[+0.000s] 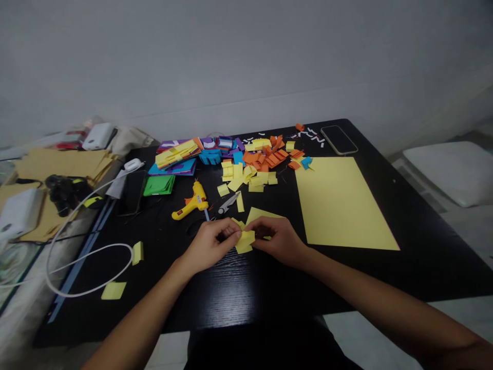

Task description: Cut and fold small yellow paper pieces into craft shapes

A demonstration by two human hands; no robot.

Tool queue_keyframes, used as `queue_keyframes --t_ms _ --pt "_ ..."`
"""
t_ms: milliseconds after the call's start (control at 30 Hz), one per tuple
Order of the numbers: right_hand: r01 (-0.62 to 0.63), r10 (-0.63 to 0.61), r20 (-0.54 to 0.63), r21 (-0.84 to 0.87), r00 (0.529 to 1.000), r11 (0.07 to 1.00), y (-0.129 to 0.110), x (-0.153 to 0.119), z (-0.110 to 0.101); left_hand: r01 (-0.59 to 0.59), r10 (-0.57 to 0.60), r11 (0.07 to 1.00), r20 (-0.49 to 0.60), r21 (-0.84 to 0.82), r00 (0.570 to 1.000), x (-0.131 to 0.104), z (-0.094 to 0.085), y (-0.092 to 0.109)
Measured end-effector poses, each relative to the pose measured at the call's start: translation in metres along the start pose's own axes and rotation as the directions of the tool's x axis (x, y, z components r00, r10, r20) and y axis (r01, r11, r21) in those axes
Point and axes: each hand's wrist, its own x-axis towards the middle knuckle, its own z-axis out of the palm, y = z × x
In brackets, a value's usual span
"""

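Observation:
Small yellow paper pieces [244, 240] are pinched between my two hands near the middle of the black table. My left hand [213, 240] closes its thumb and fingers on their left side, and my right hand [281, 239] grips them from the right. Just behind the hands lies a yellow sheet [259, 214], partly covered by them. Scissors [228, 203] and a yellow glue gun [194, 199] rest beyond my left hand. Folded yellow pieces [256, 177] and orange pieces [271, 155] are heaped farther back.
A large yellow sheet [344, 203] lies at the right, with a phone [339, 140] behind it. Stacked coloured papers [179, 154] and green paper [159, 185] are at the back left. A white cable [96, 250] loops over the left side near loose yellow pieces.

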Motion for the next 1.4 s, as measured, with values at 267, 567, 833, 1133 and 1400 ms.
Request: queue_keyframes --t_ms 267,567,833,1133,1400 --pt "0.032 -0.031 0.029 -0.028 0.999 0.999 -0.008 0.0 -0.001 0.049 -0.047 0.999 0.048 -0.025 0.998 -0.001 0.0 0.001" --pt "0.067 -0.065 0.024 -0.056 0.998 0.996 -0.006 0.0 0.0 0.056 -0.053 0.998 0.061 -0.042 0.997 0.0 0.003 0.0" --pt "0.039 -0.037 0.027 -0.076 0.999 0.996 -0.01 0.0 0.001 0.037 -0.033 0.999 0.096 -0.036 0.995 -0.001 0.001 0.004" --pt "0.111 -0.104 0.081 -0.081 0.991 0.99 -0.01 -0.001 0.002 0.087 -0.062 0.989 0.201 -0.118 0.978 0.0 0.001 0.002" --pt "0.109 -0.105 0.079 -0.055 0.991 0.992 -0.009 -0.001 0.001 0.077 -0.054 0.991 0.2 -0.11 0.978 0.0 0.0 0.003"
